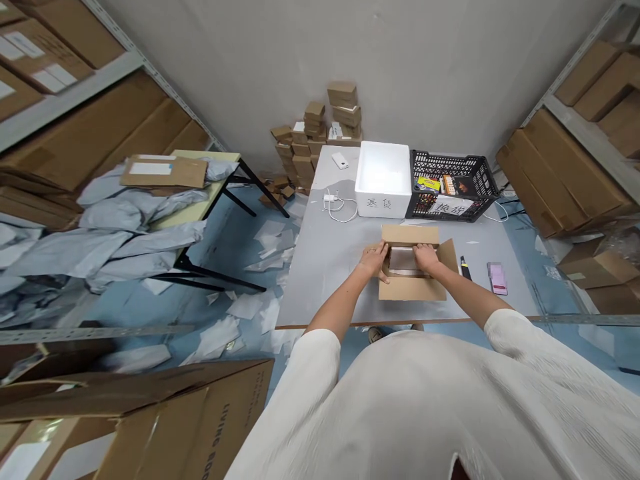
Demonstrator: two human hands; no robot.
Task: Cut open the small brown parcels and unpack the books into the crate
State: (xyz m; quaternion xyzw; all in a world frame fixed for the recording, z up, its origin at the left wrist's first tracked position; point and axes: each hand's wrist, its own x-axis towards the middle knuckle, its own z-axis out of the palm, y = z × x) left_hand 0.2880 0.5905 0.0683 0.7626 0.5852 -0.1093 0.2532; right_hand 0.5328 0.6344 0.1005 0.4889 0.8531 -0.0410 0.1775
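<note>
An open cardboard box [413,289] sits near the front edge of the grey table, its flaps spread outward. Inside lies a flat white item [403,259] whose kind I cannot make out. My left hand [375,259] closes over the box's left side, with fingers at the inner edge and the thumb lower down. At the right end of the opening, my right hand [425,257] reaches in with curled fingers beside the white item; its fingertips are hidden. Just right of the box lie a black and yellow utility knife [465,268] and a pink-screened phone [497,277].
Behind the box stand a white foam bin [383,205] and a black plastic crate [453,160] holding small packages. A white charger with cable [331,198] and a white device [340,161] lie left. Grey parcels [145,213] cover a side table; papers litter the floor.
</note>
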